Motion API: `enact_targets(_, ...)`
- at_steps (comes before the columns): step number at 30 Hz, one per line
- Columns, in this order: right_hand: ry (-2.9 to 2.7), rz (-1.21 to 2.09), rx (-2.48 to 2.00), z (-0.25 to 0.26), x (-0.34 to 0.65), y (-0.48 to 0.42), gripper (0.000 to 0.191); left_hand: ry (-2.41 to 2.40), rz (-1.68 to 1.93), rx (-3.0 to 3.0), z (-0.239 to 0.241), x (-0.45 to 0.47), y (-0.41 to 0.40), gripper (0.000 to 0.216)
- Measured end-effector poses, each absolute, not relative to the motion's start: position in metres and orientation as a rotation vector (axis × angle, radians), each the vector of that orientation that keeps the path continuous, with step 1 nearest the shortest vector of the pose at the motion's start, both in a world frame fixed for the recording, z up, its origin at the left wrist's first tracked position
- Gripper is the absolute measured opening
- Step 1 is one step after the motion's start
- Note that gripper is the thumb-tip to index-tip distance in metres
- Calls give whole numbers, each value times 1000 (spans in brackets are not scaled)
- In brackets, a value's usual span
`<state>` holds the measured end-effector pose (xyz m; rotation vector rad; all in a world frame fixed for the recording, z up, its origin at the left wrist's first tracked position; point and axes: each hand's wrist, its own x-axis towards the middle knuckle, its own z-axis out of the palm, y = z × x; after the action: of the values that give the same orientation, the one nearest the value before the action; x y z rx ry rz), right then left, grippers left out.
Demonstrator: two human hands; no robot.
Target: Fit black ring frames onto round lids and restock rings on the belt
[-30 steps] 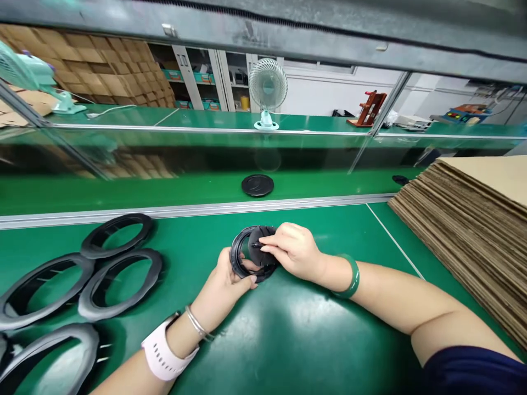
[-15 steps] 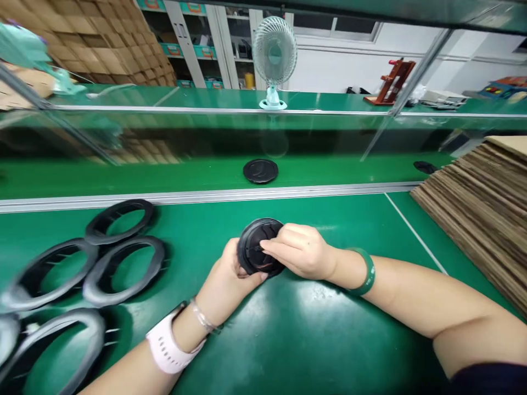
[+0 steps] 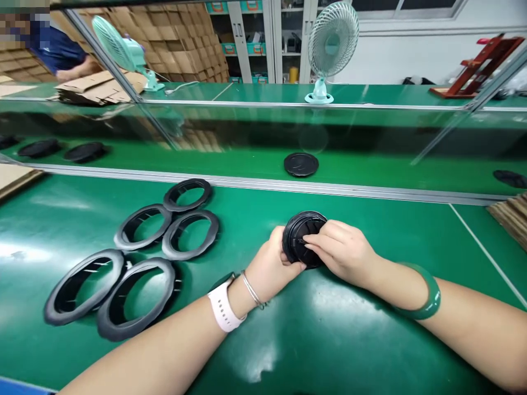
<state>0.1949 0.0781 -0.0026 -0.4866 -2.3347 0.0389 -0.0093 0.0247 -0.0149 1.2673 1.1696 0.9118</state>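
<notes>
Both hands meet on one round black plastic part (image 3: 300, 236), held tilted just above the green bench top. My left hand (image 3: 274, 269) grips its lower left rim, with a white watch and a thin bracelet on that wrist. My right hand (image 3: 343, 251) covers its right side, fingertips pressed on the face; a green bangle sits on that wrist. To the left, several loose black rings (image 3: 190, 235) lie flat on the mat.
A black disc (image 3: 301, 164) lies on the green conveyor belt beyond the metal rail (image 3: 263, 184), with more dark discs (image 3: 84, 152) at far left and one at far right. Desk fans (image 3: 331, 41) stand on the far bench. Another person's sleeve (image 3: 57, 49) shows top left by cardboard.
The view has swung left, so the rings now sit nearer the middle and the cardboard stack on the right has almost left view. The black part has gone from an open ring to a closed face.
</notes>
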Motion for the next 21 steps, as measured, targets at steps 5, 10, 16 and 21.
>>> enact_targets(5,-2358,61,-551,0,193,75,23,1214,876,1310,-15,-11,25,51)
enact_targets(10,-2374,57,-574,4,191,74,30,1216,872,1290,-14,-12,25,54)
enact_targets(16,-2378,43,-625,6,189,69,36,1223,852,1310,-12,-11,26,57)
enact_targets(21,-2383,5,-663,1,189,69,32,1225,859,1268,-12,-12,30,59)
